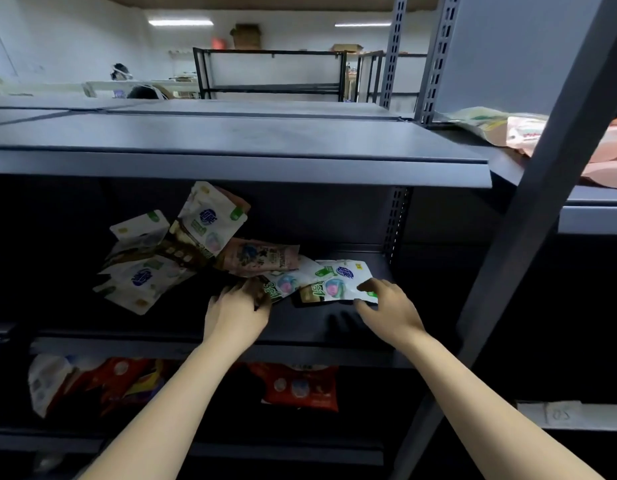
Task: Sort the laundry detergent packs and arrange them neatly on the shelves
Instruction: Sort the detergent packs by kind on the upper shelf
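Observation:
Several white detergent packs with blue logos lie jumbled on the middle shelf of a dark metal rack. A tilted heap of white packs fills the left side, one upright pack leans at the back, and a pink pack lies in the middle. My left hand curls its fingers over the edge of a white pack. My right hand pinches the right corner of another white pack, thumb on top.
The top shelf is bare on the left; pink and pale packs lie on the neighbouring bay at right. Red and white packs sit on the shelf below. A slanted upright post crosses the right side. A person sits far behind.

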Demonstrator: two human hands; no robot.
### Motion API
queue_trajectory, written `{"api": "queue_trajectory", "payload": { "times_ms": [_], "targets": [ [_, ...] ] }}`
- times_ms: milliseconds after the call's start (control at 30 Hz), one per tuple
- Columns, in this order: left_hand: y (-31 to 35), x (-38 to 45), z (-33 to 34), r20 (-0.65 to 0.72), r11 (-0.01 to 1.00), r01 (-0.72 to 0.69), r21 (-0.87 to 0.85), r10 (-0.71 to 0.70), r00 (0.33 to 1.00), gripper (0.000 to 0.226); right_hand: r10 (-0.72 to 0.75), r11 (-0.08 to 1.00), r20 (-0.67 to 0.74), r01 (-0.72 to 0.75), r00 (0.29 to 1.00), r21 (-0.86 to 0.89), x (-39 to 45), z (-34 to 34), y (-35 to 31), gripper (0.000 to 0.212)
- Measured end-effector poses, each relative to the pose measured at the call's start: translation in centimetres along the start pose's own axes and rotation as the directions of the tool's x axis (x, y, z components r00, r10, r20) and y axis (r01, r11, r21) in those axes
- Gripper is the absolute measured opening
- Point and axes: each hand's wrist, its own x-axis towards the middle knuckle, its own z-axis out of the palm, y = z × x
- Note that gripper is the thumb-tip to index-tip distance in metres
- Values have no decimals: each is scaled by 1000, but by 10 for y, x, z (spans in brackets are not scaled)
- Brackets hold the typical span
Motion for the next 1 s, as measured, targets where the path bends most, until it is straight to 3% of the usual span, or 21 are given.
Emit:
{"api": "queue_trajectory", "payload": {
  "times_ms": [167, 300, 433, 533, 700, 867, 1000],
  "targets": [
    [-6, 27, 20, 109, 990, 139, 15, -139, 984, 42, 221, 975, -1, -221, 975, -11, 21, 14, 19, 39],
    [-16, 51, 36, 18, 998, 54, -43, -53, 998, 35, 338, 941, 67, -339, 939, 6, 33, 20, 26, 41],
    [-28, 76, 48, 145, 993, 96, -70, -85, 986, 38, 411, 905, 132, -421, 902, 55, 44, 26, 28, 42],
    [-35, 87, 56, 253, 999, 45, 15, -47, 966, 45, 471, 869, 92, -480, 877, 121, 55, 30, 27, 36],
    [-42, 97, 66, 233, 993, 99, -70, -80, 969, 44, 608, 695, 135, -607, 782, 385, 68, 40, 32, 36],
    [-44, 106, 63, 269, 967, 222, -127, -182, 946, 61, 578, 584, 197, -570, 792, 577, 71, 41, 30, 17],
    [-43, 110, 63, 350, 958, 247, -145, -184, 918, 83, 513, 687, 0, -410, 859, 600, 75, 28, 19, 10]
  ]
}}
